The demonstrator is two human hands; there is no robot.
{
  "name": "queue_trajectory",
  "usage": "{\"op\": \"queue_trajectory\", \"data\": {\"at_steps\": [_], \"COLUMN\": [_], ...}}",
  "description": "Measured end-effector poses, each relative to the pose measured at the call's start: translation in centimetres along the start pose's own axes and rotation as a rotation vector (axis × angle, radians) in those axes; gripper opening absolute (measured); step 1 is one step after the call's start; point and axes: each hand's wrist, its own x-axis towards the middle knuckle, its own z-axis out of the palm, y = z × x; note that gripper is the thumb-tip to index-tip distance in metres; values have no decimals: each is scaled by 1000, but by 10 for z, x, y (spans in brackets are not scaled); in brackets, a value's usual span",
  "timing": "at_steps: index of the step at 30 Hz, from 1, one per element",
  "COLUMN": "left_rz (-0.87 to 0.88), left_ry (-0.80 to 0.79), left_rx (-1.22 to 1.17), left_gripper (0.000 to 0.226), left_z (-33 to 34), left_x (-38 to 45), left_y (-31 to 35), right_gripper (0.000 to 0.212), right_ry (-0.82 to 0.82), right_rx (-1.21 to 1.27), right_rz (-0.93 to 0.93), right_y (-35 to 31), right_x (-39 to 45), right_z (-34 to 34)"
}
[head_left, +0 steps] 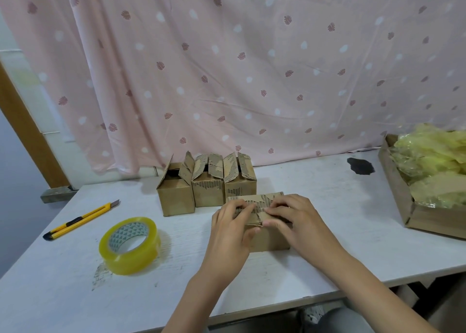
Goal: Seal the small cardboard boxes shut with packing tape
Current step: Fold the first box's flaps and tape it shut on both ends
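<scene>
Cardboard box (264, 237) looks light and flimsy, flaps torn; I press them flat, left hand (230, 228) and right hand (293, 219) fingers curled over its top edges.

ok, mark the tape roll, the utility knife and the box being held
tape roll (141, 253), head view, outer yellow band.
utility knife (83, 218), head view, middle of handle.
held box (271, 240), head view, front wall.
</scene>
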Motion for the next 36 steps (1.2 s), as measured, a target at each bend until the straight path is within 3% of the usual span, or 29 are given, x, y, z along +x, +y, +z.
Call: {"op": "queue_trajectory", "data": {"at_steps": [11,18,21,24,27,30,36], "left_rz": [23,20,39,112,186,226,196], "left_ry": [69,147,168,185,212,223,182], "left_rx": [-24,-85,-70,-1,82,148,291], "left_gripper": [37,35,37,40,44,38,44], "left_z": [7,16,17,14,13,15,15], "left_x": [-5,-12,-14,-13,-14,-16,-22], "left_y": [-3,-2,-3,-6,-9,-6,9], "right_gripper": [43,70,65,48,49,45,45], "right_ry": [53,135,89,29,41,78,12], "right_rx": [-244,-313,-320,-309,-273,-309,-366], "right_rz": [-84,-137,-118,-93,-46,-115,-126], "right_y": [-6,-10,-8,-6,-3,-3,-12], "right_x": [-15,-15,-14,-18,-23,-24,-28], "right_z": [7,10,8,6,3,3,10]}}
